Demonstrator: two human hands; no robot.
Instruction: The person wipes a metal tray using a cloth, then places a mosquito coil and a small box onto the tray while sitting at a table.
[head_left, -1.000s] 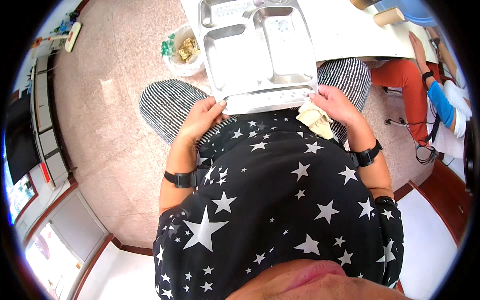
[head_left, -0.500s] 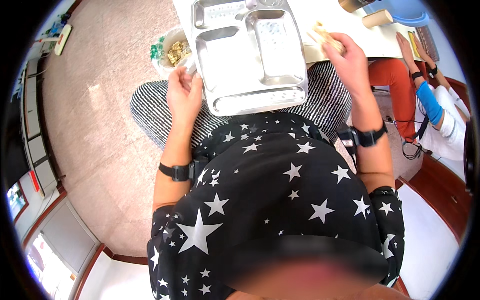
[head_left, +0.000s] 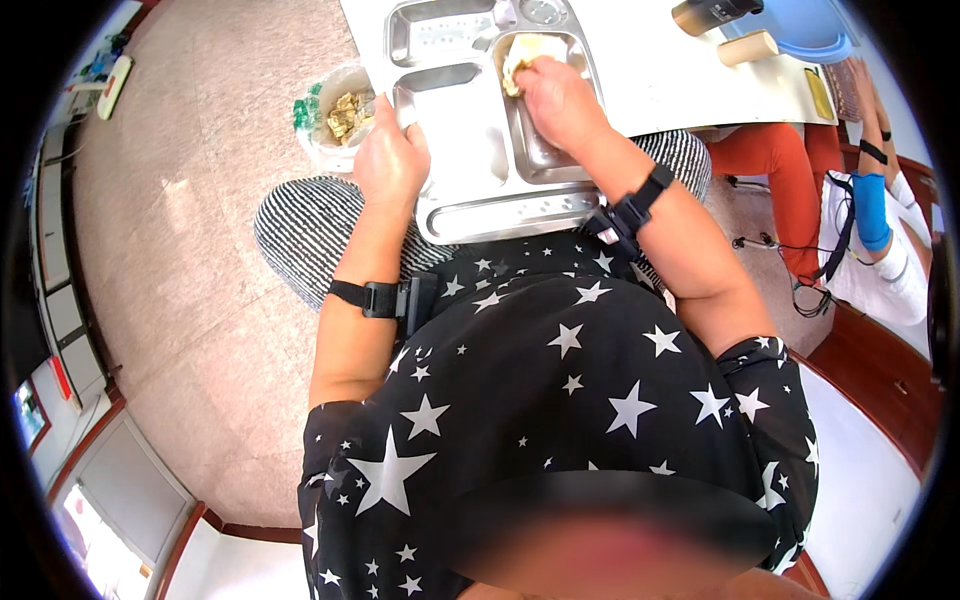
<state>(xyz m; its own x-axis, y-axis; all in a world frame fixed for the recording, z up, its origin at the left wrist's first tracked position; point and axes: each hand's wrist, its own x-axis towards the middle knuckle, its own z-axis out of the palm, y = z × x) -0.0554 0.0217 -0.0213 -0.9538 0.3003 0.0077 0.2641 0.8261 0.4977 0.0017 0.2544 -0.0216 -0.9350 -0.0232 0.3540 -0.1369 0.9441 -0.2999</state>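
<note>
Head: tray (head_left: 460,122) beneath cloth (head_left: 535,48) in right hand (head_left: 565,106)

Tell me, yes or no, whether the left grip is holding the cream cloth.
No, the right grip holds the cream cloth over the steel compartment tray, while the left grip is at the tray's left edge.

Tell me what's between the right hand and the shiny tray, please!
In the head view, a crumpled yellowish cloth lies between the right hand and the metal tray, in the tray's long right compartment.
</note>
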